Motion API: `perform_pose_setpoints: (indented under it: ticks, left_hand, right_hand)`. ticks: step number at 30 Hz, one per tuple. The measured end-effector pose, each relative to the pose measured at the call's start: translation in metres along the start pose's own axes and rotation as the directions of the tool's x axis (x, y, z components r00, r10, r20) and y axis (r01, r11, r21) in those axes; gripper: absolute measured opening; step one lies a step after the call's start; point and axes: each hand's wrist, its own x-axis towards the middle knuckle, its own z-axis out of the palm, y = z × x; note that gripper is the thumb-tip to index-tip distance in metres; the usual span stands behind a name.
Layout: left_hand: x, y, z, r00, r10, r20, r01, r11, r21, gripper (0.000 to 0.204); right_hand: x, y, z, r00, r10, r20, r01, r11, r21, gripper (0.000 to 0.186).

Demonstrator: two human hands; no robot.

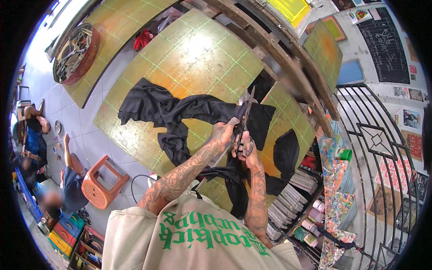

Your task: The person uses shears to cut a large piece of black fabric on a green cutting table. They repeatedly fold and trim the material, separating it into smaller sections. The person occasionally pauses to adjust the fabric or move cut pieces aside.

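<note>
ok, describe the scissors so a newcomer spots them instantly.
Find the large, central greenish board with grid lines. Toward its right side, by the black cloth, is the wearer's right hand. It holds the scissors: long, narrow metal blades, unlike the soft cloth.

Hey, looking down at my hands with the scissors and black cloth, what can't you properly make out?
Head view:
Scissors handles: partly covered by the right hand.
Left hand grip: fingers mostly hidden behind the hand itself.
Gridded board surface: partly covered by the black cloth.
Round tub contents: too small and jumbled.
Yellow frame: cut off by the upper edge.
</note>
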Motion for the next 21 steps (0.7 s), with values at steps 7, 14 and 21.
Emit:
perform_pose_setpoints:
  ticks: [7,14,21]
  left_hand:
    - [0.002,-0.002,0.002,0.999,-0.002,-0.047,0.004,0.999,0.034,0.038]
    - [0.014,-0.009,-0.003,1.0,0.0,0.002,0.0,1.0,0.013,0.042]
    - [0.007,-0.004,-0.001,1.0,-0.008,-0.008,0.008,1.0,0.011,0.037]
  right_hand:
    - [0.001,-0.003,0.001,0.997,-0.032,-0.075,0.027,0.997,-0.071,0.058]
    - [0.004,0.002,0.002,0.999,-0.037,-0.028,0.036,0.999,-0.018,0.057]
    - [0.011,-0.008,0.0,0.997,-0.018,-0.071,0.017,1.0,-0.009,0.059]
